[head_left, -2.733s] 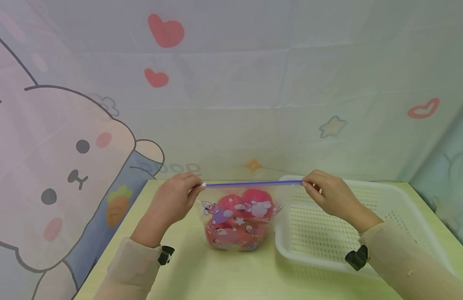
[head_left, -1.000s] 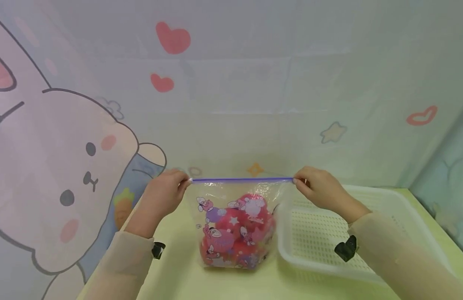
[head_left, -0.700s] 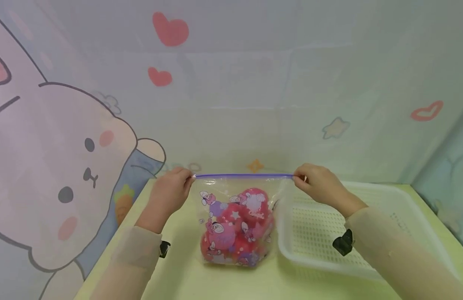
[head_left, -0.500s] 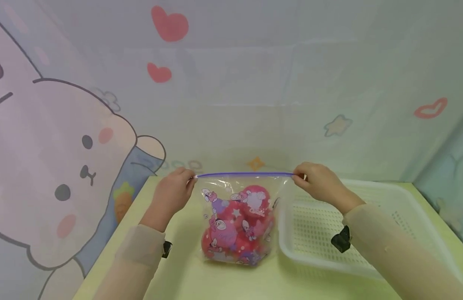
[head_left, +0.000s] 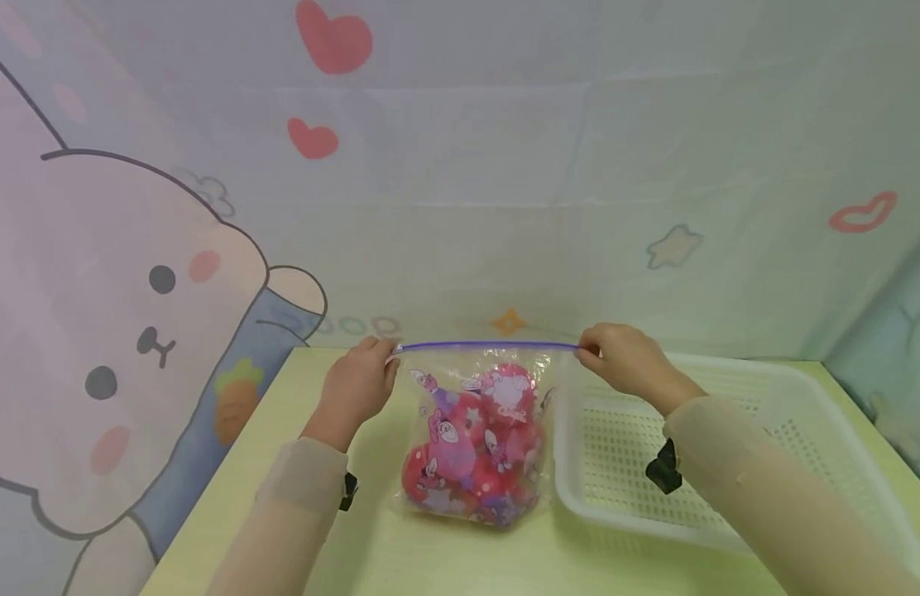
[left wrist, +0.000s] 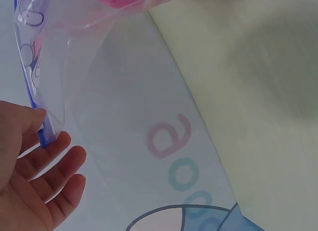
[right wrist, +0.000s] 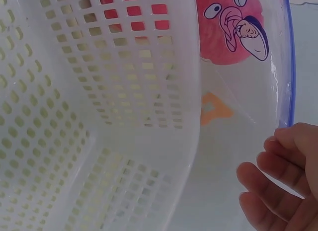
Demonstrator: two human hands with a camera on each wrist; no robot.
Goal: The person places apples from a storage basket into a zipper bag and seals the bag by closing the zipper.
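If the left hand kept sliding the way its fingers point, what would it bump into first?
The left hand pinches the left end of the bag's purple zip strip, fingers pointing right. It would probably meet the right hand, pinching the other end.

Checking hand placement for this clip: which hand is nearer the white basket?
Right. The right hand pinches the zip bag corner just above the white basket rim; the left hand pinches the bag's far corner, with the bag between.

Pale yellow-green table (head_left: pixel 333 513): clear printed zip bag (head_left: pixel 471 447) beside white perforated basket (head_left: pixel 728 463).
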